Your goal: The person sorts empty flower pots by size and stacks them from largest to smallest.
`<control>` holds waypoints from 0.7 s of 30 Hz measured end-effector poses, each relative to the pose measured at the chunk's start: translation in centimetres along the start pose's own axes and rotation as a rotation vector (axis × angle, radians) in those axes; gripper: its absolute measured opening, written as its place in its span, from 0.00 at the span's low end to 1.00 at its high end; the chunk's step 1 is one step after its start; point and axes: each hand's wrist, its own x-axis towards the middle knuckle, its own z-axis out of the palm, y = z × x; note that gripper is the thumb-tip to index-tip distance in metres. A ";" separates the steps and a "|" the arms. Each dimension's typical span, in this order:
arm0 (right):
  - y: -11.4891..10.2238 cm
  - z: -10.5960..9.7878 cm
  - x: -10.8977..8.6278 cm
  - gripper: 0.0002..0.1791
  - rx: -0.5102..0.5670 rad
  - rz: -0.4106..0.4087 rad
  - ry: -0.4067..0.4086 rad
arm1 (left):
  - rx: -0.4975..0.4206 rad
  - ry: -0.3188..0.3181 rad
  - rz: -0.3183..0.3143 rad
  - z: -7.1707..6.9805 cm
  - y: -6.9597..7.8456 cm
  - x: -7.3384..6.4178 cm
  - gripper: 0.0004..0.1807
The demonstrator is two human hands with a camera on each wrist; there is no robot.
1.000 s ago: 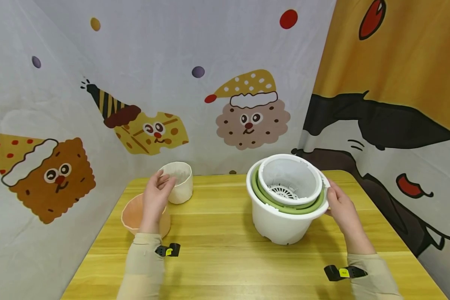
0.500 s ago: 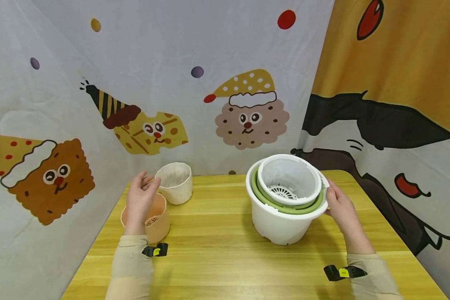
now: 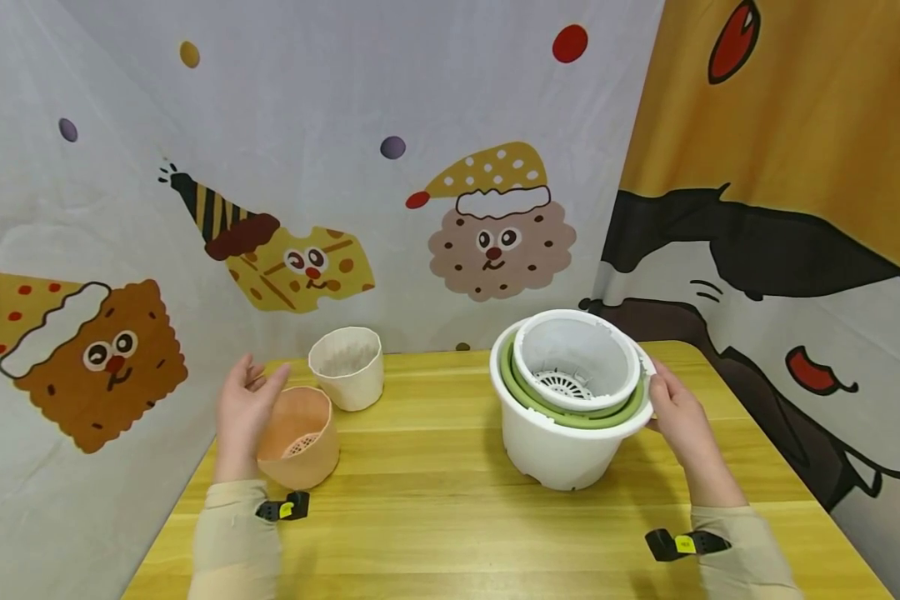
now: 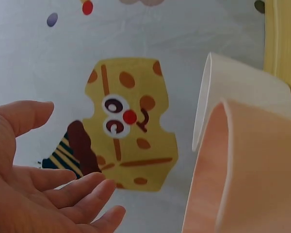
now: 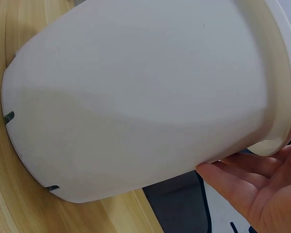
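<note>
At the right of the head view stands a large white flowerpot [image 3: 558, 454]. Nested in it are a green pot [image 3: 506, 367] and a smaller white pot [image 3: 600, 350] with a slotted bottom. My right hand [image 3: 681, 421] holds the large pot by its rim, fingers beneath it, as the right wrist view shows. At the left, a peach-orange pot [image 3: 318, 454] with a perforated bottom stands in front of a cream pot [image 3: 363, 387]. My left hand [image 3: 243, 412] is raised beside the peach pot, fingers relaxed and holding nothing, overlapping its left edge in the head view.
All the pots stand on a yellow wood-grain table [image 3: 435, 517]. A cartoon-printed cloth [image 3: 300, 167] hangs behind and to the left, and an orange, black and white curtain [image 3: 780, 167] closes off the right side. Both wrists wear black straps.
My left hand has moved left, away from the cream pot and past the peach pot, whose inside now shows. The right hand stays at the large pot's rim.
</note>
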 end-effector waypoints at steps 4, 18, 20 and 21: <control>-0.1 -0.1 0.0 0.34 -0.001 -0.001 -0.004 | 0.050 0.010 -0.026 -0.9 -0.6 0.0 0.48; 0.1 -0.1 -0.1 0.34 -0.009 -0.016 0.000 | 0.156 -0.065 -0.138 -3.3 -3.5 -0.4 0.52; 0.2 0.0 -0.1 0.34 -0.009 -0.019 0.002 | 0.167 -0.072 -0.149 -3.4 -3.9 -0.5 0.52; 0.2 0.0 -0.1 0.34 -0.006 -0.019 0.002 | 0.178 -0.075 -0.154 -3.4 -4.1 -0.4 0.52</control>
